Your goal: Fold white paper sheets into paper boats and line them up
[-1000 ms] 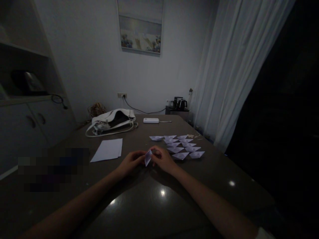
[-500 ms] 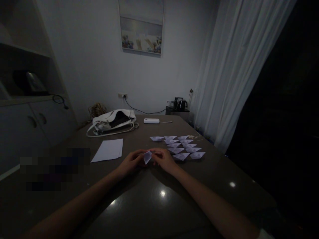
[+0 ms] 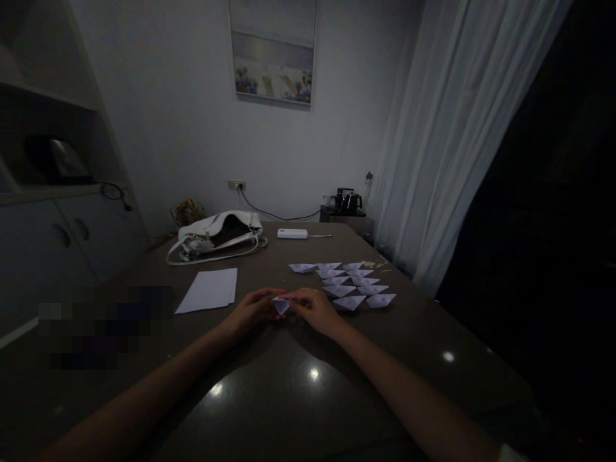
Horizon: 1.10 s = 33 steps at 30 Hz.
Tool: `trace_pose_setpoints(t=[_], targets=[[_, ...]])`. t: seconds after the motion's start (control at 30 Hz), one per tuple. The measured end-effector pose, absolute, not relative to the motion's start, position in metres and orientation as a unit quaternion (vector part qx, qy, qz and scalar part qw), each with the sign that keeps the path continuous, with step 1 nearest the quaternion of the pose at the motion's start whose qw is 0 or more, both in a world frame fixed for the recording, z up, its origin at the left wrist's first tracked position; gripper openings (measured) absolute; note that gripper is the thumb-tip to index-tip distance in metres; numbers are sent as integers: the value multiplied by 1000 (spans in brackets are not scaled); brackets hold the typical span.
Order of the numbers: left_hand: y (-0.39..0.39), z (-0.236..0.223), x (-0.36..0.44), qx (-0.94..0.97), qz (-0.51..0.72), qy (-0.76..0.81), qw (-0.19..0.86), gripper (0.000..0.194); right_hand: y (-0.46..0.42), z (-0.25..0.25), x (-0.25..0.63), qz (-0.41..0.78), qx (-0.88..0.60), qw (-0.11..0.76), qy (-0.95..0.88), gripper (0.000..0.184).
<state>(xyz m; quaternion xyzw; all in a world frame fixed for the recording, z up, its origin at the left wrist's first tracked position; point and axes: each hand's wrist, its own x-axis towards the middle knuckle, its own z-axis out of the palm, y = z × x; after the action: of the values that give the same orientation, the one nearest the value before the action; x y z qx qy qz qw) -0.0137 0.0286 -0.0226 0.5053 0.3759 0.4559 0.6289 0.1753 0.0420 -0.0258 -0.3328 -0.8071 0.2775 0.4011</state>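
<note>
Between my hands is a small folded piece of white paper, its visible face a triangle with the point down. My left hand grips it from the left, fingers curled behind it. My right hand pinches its upper right side. Just right of my right hand, several white paper boats sit in rows on the dark glossy table. To the left of my left hand lies a small stack of white paper sheets.
A white handbag with its strap lies at the back left of the table. Near the far edge is a white power bank with a short cable. Small pale scraps lie behind the boats. A curtain hangs along the right.
The folded paper has turned and dropped lower between the fingers, from a tilted four-sided shape to a downward triangle. My right fingers have shifted slightly left over its top.
</note>
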Motion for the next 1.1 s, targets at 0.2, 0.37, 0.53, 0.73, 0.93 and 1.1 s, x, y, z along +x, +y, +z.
trace_pose_setpoints(t=[0.2, 0.37, 0.53, 0.73, 0.93, 1.1], targets=[[28, -24, -15, 539, 450, 393, 593, 34, 42, -28, 175, 271, -320, 401, -814, 21], [30, -27, -17, 578, 435, 371, 582, 42, 42, -29, 174, 278, -316, 387, -820, 24], [27, -24, -15, 575, 446, 368, 579, 45, 39, -26, 173, 326, -314, 391, -802, 25], [22, -19, -13, 557, 480, 374, 564, 61, 38, -27, 171, 384, -365, 419, -738, 30], [25, -21, -13, 551, 499, 375, 554, 50, 39, -31, 170, 346, -363, 370, -782, 24], [27, -23, -12, 569, 486, 367, 552, 38, 39, -31, 169, 311, -346, 380, -799, 21]])
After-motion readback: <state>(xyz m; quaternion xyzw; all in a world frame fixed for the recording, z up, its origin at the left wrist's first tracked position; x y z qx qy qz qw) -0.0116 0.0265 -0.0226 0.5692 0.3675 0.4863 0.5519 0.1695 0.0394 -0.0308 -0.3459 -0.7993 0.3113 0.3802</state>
